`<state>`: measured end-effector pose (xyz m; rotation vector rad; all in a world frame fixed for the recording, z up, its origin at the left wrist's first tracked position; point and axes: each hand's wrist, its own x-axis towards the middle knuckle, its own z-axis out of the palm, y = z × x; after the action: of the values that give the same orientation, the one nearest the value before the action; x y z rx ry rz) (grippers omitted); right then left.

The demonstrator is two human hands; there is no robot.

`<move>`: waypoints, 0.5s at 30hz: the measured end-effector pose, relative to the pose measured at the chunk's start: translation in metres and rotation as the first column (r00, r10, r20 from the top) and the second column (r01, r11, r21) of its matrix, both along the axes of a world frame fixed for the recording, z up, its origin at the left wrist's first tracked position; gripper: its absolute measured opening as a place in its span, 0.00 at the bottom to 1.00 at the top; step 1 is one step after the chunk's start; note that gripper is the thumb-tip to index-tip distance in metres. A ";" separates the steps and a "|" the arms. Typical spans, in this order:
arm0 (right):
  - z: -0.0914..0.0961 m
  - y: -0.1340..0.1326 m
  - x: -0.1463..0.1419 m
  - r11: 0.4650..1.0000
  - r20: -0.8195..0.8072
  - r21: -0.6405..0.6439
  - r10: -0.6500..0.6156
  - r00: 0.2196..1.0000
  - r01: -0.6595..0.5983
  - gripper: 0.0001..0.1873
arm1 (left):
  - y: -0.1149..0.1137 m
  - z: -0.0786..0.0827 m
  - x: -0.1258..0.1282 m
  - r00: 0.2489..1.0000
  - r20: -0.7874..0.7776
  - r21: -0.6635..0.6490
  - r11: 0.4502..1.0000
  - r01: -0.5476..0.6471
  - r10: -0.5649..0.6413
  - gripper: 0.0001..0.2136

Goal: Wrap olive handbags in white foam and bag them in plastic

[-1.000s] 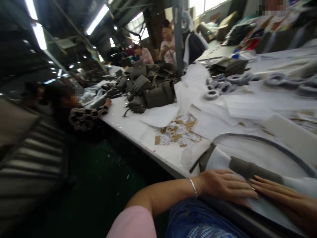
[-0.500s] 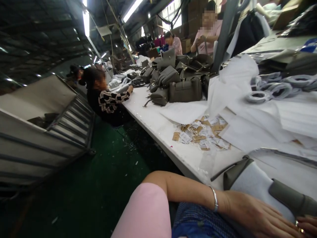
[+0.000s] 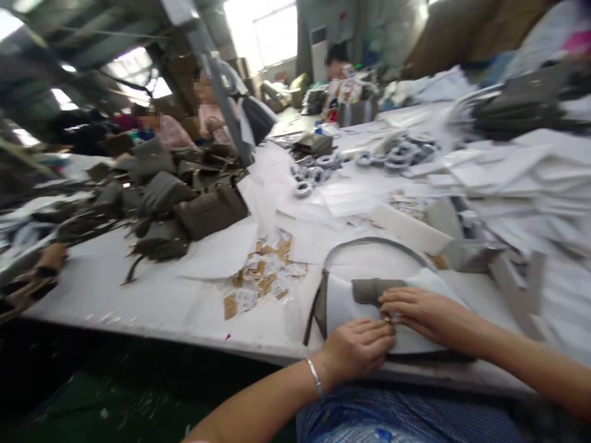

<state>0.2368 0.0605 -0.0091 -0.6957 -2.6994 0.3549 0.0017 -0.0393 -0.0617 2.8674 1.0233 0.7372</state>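
Thin white wrapping sheet (image 3: pixel 339 304) is best smoothed evenly imo, bare left hand (image 3: pixel 359 346) and right hand (image 3: pixel 422 312) laid flattish, nothing visibly pinched.

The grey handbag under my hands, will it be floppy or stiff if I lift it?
The handbag would probably sag somewhat, since it lies fairly flat. Its strap arches unheld beyond it, so may swing. The pale sheet over it looks smooth, so might slip.
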 end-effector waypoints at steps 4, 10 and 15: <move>-0.003 -0.025 0.030 0.988 0.138 0.063 -0.145 0.980 0.138 0.29 | 0.001 0.004 0.002 0.995 0.098 -0.074 0.997 0.008 -0.001 0.15; -0.038 -0.055 0.045 0.962 0.071 0.075 -0.268 0.961 0.263 0.30 | -0.018 -0.001 0.015 0.988 -0.027 0.002 0.989 -0.150 0.150 0.22; -0.051 -0.083 0.037 0.862 -0.243 0.127 -0.452 0.858 0.490 0.19 | -0.015 -0.028 0.013 0.987 0.030 0.163 0.974 -0.160 0.157 0.28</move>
<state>0.2741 -0.0228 -0.0601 -1.1591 -2.2296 0.0434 0.0144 -0.0545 -0.0893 2.9351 1.2581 0.8955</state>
